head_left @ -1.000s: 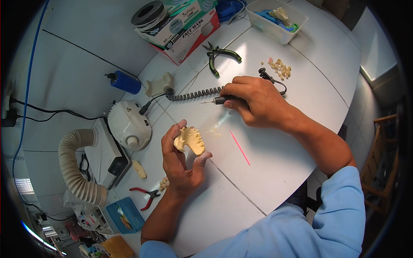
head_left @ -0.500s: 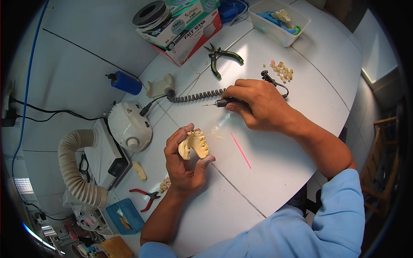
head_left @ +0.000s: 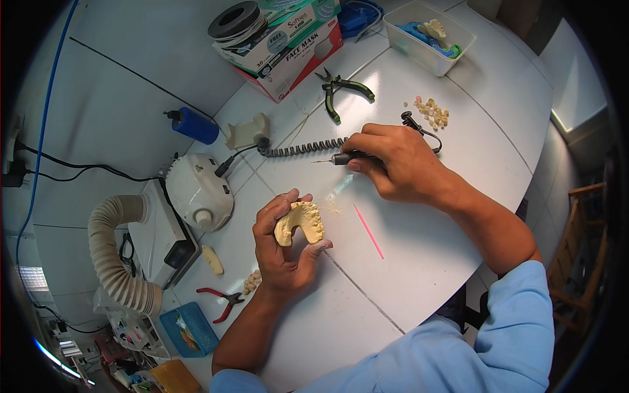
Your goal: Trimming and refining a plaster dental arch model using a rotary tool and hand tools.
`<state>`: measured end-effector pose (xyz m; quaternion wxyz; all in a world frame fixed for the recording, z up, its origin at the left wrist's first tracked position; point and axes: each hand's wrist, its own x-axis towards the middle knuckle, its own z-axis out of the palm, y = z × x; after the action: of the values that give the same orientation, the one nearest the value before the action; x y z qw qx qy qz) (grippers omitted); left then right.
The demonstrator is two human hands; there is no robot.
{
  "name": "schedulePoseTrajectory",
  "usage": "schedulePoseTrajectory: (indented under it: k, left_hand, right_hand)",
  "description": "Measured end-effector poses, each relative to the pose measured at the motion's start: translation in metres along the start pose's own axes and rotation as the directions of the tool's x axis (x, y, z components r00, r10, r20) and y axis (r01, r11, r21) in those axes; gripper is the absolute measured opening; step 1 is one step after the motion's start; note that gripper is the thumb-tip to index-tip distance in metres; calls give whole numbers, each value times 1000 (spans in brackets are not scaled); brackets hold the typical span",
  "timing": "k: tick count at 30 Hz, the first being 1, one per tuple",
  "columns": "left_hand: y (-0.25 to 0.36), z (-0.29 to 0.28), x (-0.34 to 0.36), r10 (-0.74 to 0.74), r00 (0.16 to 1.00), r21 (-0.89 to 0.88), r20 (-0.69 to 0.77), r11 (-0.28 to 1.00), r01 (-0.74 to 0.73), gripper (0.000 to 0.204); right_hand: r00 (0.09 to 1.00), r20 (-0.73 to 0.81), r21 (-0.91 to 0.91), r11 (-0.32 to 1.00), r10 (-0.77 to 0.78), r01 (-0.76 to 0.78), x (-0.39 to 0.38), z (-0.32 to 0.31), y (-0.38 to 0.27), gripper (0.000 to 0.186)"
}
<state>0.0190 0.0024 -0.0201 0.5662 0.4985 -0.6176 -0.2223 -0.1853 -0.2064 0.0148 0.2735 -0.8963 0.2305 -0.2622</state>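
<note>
The grip of the bare left hand (head_left: pixel 283 254) is closed around a cream-yellow, horseshoe-shaped dental cast (head_left: pixel 304 212), thumb at its lower right edge and fingers at its left and upper side; the row of teeth faces up and to the right. The left forearm rises obliquely from the lower edge. The grip of the right hand (head_left: pixel 393 160) is closed, palm downward, on a black cylindrical handpiece (head_left: pixel 344 158), whose thin metal bit (head_left: pixel 323 161) points left, apart from the cast. The right elbow is bent, its forearm running inward from a light-blue sleeve (head_left: pixel 517 314).

On the white table (head_left: pixel 419 275) near the hands lie pale shavings (head_left: pixel 333 211) and a slender pink stick (head_left: pixel 369 231). A coiled black cord (head_left: pixel 301 149) extends leftward from behind the right hand, toward a rounded white control unit (head_left: pixel 200 193). Beyond the right hand are a cluster of small cream tooth-shaped pieces (head_left: pixel 435 116) and black-and-green pliers (head_left: pixel 335 83); red-handled pliers (head_left: pixel 234 299) lie beside the left forearm. Farther out, a white-and-red cardboard box (head_left: pixel 298 62) and a green-and-white box (head_left: pixel 280 40) stacked on it bear printed lettering.
</note>
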Motion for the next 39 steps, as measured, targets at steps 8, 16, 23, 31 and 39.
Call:
schedulePoseTrajectory:
  k: [8, 16, 23, 31, 39]
  left_hand:
    - [2, -3, 4, 5, 999, 114, 35, 993, -9, 93]
    - [3, 0, 6, 36, 999, 172, 40, 984, -42, 89]
    - [4, 3, 6, 84, 994, 190, 73, 977, -97, 84]
    - [2, 2, 4, 104, 992, 187, 78, 975, -117, 87]
    - [-1, 3, 6, 95, 995, 160, 34, 982, -100, 89]
  right_hand:
    - [999, -25, -8, 1000, -23, 23, -1, 2, -7, 21]
    - [995, -53, -40, 996, -82, 80, -10, -6, -31, 12]
    - [991, -73, -69, 992, -113, 108, -14, 2, -43, 34]
    - [997, -61, -71, 997, -42, 37, -13, 3, -37, 41]
    - [995, -39, -113, 989, -95, 90, -12, -1, -35, 46]
